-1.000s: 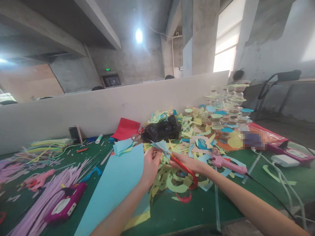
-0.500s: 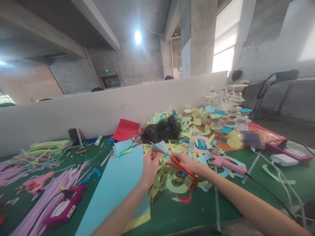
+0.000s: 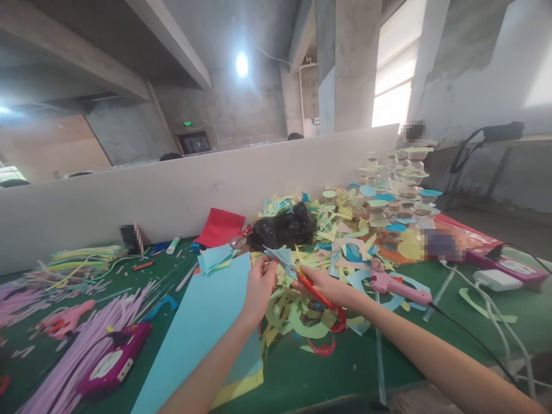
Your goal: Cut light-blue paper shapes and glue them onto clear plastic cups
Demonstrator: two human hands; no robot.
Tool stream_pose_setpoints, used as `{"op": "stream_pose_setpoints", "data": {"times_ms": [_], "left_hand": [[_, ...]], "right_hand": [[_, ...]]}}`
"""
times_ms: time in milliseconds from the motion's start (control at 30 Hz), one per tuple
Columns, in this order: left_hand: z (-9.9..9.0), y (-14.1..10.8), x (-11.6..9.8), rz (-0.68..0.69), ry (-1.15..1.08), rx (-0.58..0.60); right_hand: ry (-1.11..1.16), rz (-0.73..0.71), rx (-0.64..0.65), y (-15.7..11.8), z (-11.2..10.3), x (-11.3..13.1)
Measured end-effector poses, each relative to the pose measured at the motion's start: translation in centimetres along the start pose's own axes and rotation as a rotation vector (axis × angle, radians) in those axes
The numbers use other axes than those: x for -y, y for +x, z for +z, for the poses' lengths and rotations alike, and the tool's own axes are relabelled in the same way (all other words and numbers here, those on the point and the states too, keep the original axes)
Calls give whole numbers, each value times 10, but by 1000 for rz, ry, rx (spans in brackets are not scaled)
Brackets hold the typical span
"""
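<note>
My right hand [image 3: 321, 283] grips a pair of red-handled scissors [image 3: 317, 291], their blades pointing up and left. A small piece of light blue paper [image 3: 284, 255] lies at the blades, pinched by the fingers of my left hand [image 3: 262, 282]. Whether the blades are parted is too small to tell. Under my left forearm spreads a large light blue sheet [image 3: 194, 328], with a yellow sheet [image 3: 241, 386] showing beneath its lower edge. Several cut blue pieces [image 3: 215, 257] rest on the sheet's top end. Below and behind my hands lies a heap of paper scraps [image 3: 287, 310].
A black plastic bag [image 3: 282, 227] sits behind the scraps. At right are a pink glue gun [image 3: 399, 286], cables, a white adapter [image 3: 498, 280] and stacked clear cups with paper discs [image 3: 407, 190]. Purple strips [image 3: 99, 322] and a magenta box [image 3: 114, 362] occupy the left.
My left hand has shifted slightly left and down along the paper. The scissor blades show more clearly against the blue piece; my right hand is nearly in the same place.
</note>
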State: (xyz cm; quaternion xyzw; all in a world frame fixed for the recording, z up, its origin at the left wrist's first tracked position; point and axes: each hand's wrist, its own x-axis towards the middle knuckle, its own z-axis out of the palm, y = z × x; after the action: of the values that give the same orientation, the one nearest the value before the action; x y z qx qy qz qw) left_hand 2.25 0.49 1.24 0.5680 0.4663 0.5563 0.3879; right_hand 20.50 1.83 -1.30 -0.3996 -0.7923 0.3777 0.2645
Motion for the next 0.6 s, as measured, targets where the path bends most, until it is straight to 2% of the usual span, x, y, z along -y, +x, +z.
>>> {"op": "stream_pose_setpoints", "data": {"times_ms": [333, 600], "left_hand": [[4, -2, 3, -19, -188, 33], [5, -3, 5, -11, -196, 26]], "right_hand": [[-9, 4, -12, 0, 1, 0], [-56, 5, -53, 2, 1, 0]]}}
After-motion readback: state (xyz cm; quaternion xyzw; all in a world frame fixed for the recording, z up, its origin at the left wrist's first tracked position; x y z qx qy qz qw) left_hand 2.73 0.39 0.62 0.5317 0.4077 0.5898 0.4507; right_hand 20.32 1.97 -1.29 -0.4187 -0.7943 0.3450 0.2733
